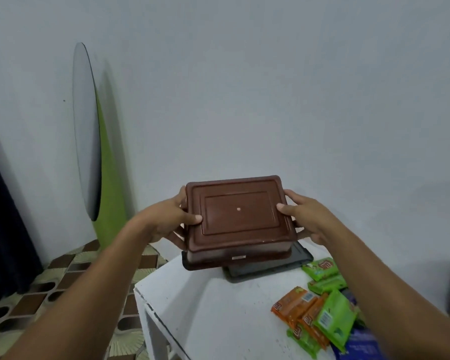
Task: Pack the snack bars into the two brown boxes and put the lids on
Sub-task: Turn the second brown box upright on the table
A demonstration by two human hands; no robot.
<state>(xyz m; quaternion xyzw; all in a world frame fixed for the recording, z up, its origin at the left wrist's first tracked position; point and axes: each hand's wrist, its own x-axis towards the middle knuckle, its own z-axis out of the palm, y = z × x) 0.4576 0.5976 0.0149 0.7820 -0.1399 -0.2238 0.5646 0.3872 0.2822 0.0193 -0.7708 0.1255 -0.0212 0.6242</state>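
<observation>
One white table [205, 307] spreads beneath the grip. Between the two hands sits a brown box [237, 214]. The left hand [172, 222] clasps its left end and the right hand [304, 219] its right end, thumbs on top, fingers curled underneath. Directly under the grip lies a dark grey lid [291, 261]. Orange and green snack bars [320, 310] are heaped nearer than the right hand.

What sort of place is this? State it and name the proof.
Likely a room in a home: brown-and-cream patterned floor tiles, an oval green-backed mirror leaning on the pale wall, a small white table.
</observation>
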